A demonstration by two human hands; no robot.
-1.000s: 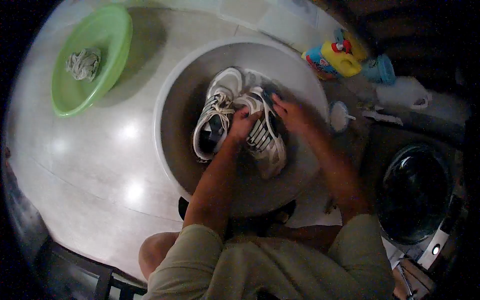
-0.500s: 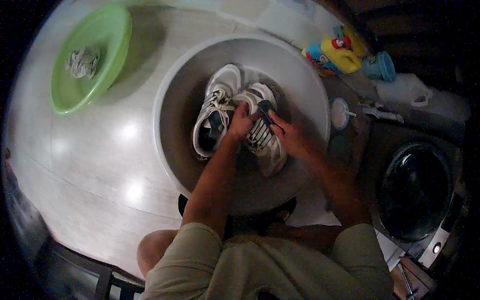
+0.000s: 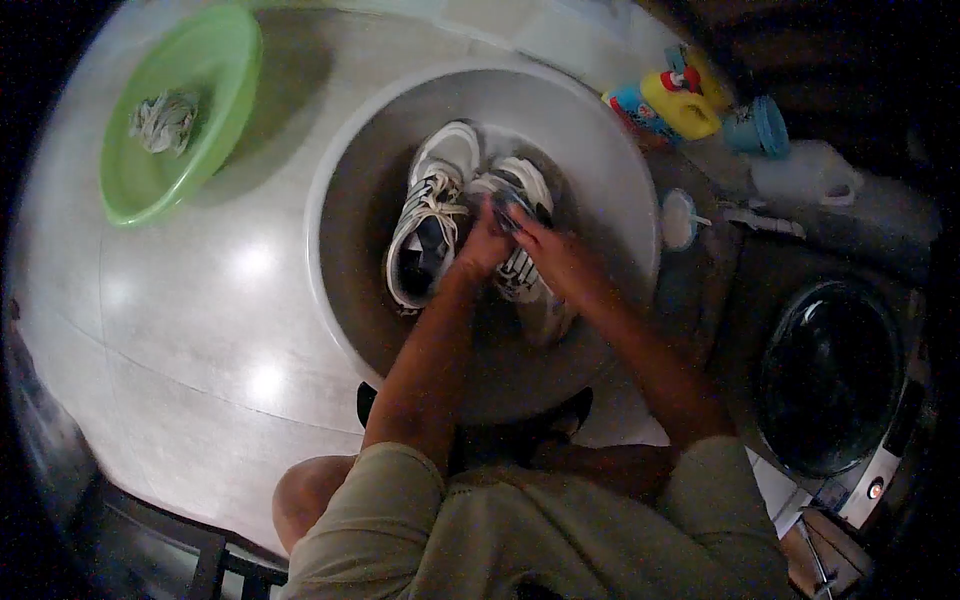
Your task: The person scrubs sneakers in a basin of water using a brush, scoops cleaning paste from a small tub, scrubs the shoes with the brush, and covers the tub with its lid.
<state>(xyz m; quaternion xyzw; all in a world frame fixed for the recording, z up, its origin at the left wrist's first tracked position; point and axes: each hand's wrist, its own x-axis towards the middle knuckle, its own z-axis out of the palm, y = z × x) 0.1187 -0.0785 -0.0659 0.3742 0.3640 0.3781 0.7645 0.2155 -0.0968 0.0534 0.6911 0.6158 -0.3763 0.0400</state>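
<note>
Two white sneakers with dark parts lie side by side in a large pale round tub. The left sneaker (image 3: 432, 215) has loose laces and a dark opening facing me. My left hand (image 3: 485, 243) is closed at the inner edge of the right sneaker (image 3: 522, 282), holding it. Over that shoe's upper part, my right hand (image 3: 540, 245) is closed on a small dark piece (image 3: 507, 212). Blur hides whether this is a brush or the shoe's tongue. Both hands are close together, nearly touching.
The tub's rim (image 3: 318, 225) surrounds the shoes. At the upper left, a green basin (image 3: 232, 110) holds a crumpled pale cloth (image 3: 165, 122). Yellow bottle (image 3: 680, 108), blue cup (image 3: 768, 127), white tub with a handle (image 3: 680, 220) and dark round basin (image 3: 832, 380) are on the right.
My right hand has moved a little left and up with the dark piece, closer to my left hand. The shoes stay almost where they were.
</note>
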